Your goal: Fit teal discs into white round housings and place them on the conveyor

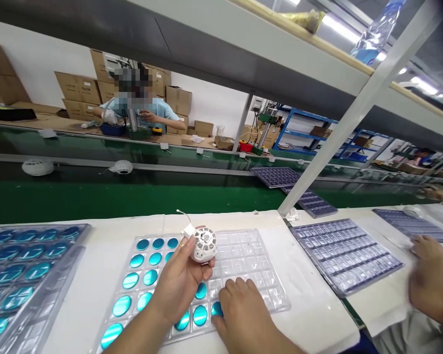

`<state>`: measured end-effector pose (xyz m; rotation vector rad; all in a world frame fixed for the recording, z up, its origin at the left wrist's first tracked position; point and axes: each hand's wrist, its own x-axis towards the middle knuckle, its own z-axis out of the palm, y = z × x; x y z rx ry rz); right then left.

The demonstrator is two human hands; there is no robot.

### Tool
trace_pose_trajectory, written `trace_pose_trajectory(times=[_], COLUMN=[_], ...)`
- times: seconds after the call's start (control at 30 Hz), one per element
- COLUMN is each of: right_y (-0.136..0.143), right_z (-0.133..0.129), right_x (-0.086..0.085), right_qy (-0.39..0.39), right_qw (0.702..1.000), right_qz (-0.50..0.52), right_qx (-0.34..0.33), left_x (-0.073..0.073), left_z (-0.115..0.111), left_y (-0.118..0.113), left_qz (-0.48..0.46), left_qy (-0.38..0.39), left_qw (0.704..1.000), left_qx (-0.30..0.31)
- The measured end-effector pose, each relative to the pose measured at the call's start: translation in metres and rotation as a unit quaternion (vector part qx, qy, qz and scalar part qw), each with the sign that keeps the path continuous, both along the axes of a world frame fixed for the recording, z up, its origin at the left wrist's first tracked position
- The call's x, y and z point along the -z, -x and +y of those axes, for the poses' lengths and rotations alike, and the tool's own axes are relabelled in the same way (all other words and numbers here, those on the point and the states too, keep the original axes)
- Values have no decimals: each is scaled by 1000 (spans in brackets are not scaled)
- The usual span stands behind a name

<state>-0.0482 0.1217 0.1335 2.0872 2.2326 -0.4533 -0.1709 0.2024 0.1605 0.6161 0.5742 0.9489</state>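
A small round white plastic housing [205,244] with a vented face is in my left hand [179,282], its fingers and thumb wrapped round it. From its upper left side sticks a white block with a short thin wire [184,213]. Below both hands lies a clear plastic tray [243,250] with shiny blue-green discs in its left and front pockets. My right hand [245,312] is over the tray's front part, fingers curled, with thumb and forefinger at the edges of one blue-green disc [217,309]. Its palm side is hidden.
More discs fill stacked trays [33,246] on the left. Purple-edged trays [347,253] lie on the right, near another person's hands [431,265]. Behind runs a green conveyor belt [77,196] carrying white housings [122,167]. A slanted metal post [328,142] supports the overhead shelf. Across the belt sits a co-worker [160,110].
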Motion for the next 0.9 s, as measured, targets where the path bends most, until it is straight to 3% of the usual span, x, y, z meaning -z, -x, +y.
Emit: trace_pose_trajectory(times=[0.13, 0.23, 0.33, 0.4, 0.47, 0.67, 0.9], right_y=[-9, -27, -41, -43, -40, -30, -31], right_z=[0, 3, 17, 30, 40, 46, 42], right_x=[-6, -26, -50, -57, -56, -36, -38], right_qy=[13, 14, -11, -59, -106, -157, -195], right_qw=[998, 970, 865, 794, 769, 803, 840], right_qz=[69, 242, 502, 605, 629, 573, 505], right_qx=[3, -16, 5, 29, 41, 42, 39], left_x=[-2, -1, 1, 1, 1, 4, 4], left_z=[-2, 0, 2, 3, 2, 1, -3], left_y=[0, 0, 0, 0, 0, 1, 2], left_qz=[30, 59, 81, 96, 113, 152, 175], left_qy=[-26, -47, -63, -68, -70, -74, -83], left_qw=[999, 997, 995, 993, 991, 986, 981], left_qx=[-10, -24, -20, -16, -15, -16, -10])
